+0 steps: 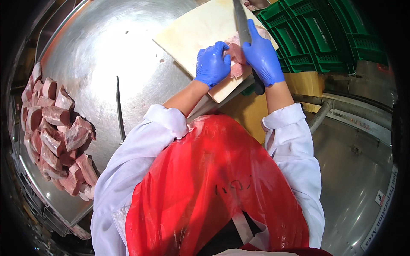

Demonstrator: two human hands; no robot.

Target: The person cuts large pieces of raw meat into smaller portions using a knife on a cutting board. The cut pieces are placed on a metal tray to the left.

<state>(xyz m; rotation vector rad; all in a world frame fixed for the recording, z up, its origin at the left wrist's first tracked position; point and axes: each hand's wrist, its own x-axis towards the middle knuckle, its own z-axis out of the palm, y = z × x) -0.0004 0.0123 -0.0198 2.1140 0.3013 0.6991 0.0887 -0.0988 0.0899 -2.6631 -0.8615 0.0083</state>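
Observation:
A cream cutting board [188, 36] lies at an angle on the steel table, with pale pink raw meat [235, 53] on it. My left hand [213, 64], in a blue glove, presses curled fingers against the left side of the meat. My right hand [263, 57], gloved too, is closed around a knife [242, 23], its index finger stretched along the blade. The blade points away from me, over or beside the meat; whether it is in the meat I cannot tell. The dark handle's end sticks out below my right palm.
Several raw meat chunks [55, 136] are heaped at the left of the steel table [94, 85]. A thin dark rod-like tool [119, 106] lies left of my left forearm. Green plastic crates [316, 36] stand at the far right. A metal rail [322, 113] runs right of my right arm.

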